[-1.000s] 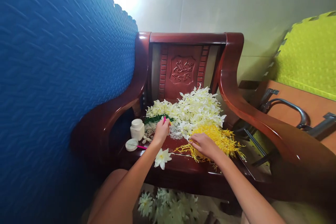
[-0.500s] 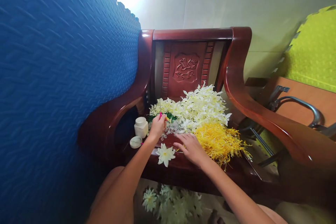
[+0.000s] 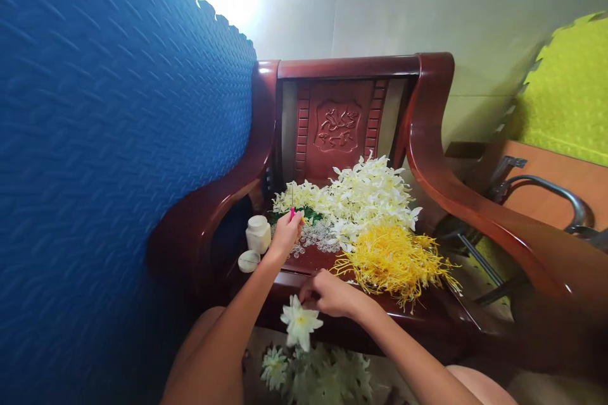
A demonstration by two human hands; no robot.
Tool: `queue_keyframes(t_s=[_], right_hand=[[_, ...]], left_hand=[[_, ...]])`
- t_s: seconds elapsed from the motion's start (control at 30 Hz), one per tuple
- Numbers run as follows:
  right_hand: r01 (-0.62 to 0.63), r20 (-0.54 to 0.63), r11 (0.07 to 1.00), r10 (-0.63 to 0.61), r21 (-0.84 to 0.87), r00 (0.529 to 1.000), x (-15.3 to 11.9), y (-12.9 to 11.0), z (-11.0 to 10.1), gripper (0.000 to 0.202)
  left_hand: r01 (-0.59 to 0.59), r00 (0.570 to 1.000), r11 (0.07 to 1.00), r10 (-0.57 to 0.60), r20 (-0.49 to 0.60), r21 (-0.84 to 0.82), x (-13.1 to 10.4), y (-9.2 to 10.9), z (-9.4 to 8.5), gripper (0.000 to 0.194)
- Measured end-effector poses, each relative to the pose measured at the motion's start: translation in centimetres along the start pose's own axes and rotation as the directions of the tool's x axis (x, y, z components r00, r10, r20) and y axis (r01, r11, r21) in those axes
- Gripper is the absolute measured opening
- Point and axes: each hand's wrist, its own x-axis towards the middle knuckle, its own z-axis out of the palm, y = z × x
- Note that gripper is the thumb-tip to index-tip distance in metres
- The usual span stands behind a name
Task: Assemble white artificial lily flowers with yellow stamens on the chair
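My left hand (image 3: 285, 235) is closed around a pink-handled needle tool (image 3: 292, 211), its thin shaft pointing up; a bit of yellow shows at the fingertips. My right hand (image 3: 330, 293), just off the seat's front edge, pinches a white artificial flower (image 3: 300, 321) with a yellowish centre. Its stem is hidden by the fingers. Small clear plastic rings (image 3: 319, 237) lie scattered beside my left hand. Behind them is a heap of white petals (image 3: 373, 193), with green pieces (image 3: 308, 212) at its left. A pile of yellow stamens (image 3: 399, 262) lies right of my right hand.
A white jar (image 3: 258, 235) and its lid (image 3: 249, 261) sit at the seat's left. The wooden chair (image 3: 349, 66) has high curved arms on both sides. Several finished white flowers (image 3: 327, 376) are below the seat. A blue mat (image 3: 118, 139) stands at left.
My right hand has closed on the white flower and drawn it off the seat edge, down toward me. My left hand stays nearly in place with the pink-handled tool.
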Motion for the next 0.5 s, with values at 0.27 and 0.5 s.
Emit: queue_keyframes(t_s=[0.27, 0.5], right_hand=[[-0.163, -0.436, 0.979, 0.200, 0.121, 0.877, -0.2, -0.3, -2.3, 0.029], [0.017, -0.699, 0.932, 0.259, 0.362, 0.666, -1.1, -0.6, -5.7, 0.038]], left_hand=[[0.069, 0.976, 0.993, -0.087, 0.200, 0.096, -1.0, -0.6, 0.4, 0.034], [0.069, 0.917, 0.993, -0.103, 0.386, 0.101, -2.0, -0.9, 1.0, 0.035]])
